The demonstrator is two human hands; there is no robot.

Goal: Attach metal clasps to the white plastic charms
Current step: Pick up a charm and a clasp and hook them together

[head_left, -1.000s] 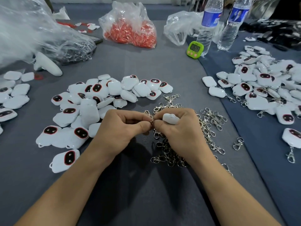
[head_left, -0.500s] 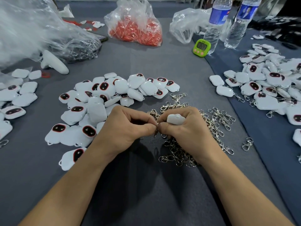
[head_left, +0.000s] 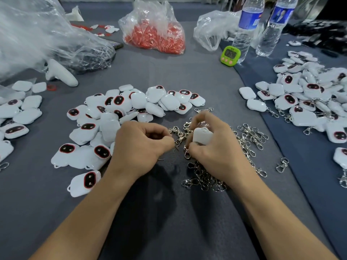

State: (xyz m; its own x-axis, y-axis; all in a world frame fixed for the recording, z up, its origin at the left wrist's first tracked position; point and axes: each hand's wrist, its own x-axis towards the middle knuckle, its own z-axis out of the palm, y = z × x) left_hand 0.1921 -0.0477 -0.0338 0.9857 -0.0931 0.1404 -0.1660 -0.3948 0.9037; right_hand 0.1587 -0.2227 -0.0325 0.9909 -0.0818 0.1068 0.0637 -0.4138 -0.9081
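Toward the left edge of the grey-covered table lay a heap of loose white plastic charms with dark red-rimmed faces, none of them showing a clasp. Just right of it the left hand was curled tight, thumb and forefinger tips together; nothing showed plainly between them. Near those tips a silver metal clasp dangled below the right hand, which gripped one white plastic charm between thumb and fingers, above the tangle of spare silver clasps. Whether the clasp had caught the charm's loop was hidden by the thumb. This looked like the fitting step, nearly finished. Next would likely come checking the hook had closed, then setting the piece with the clasped white charms by the right edge.
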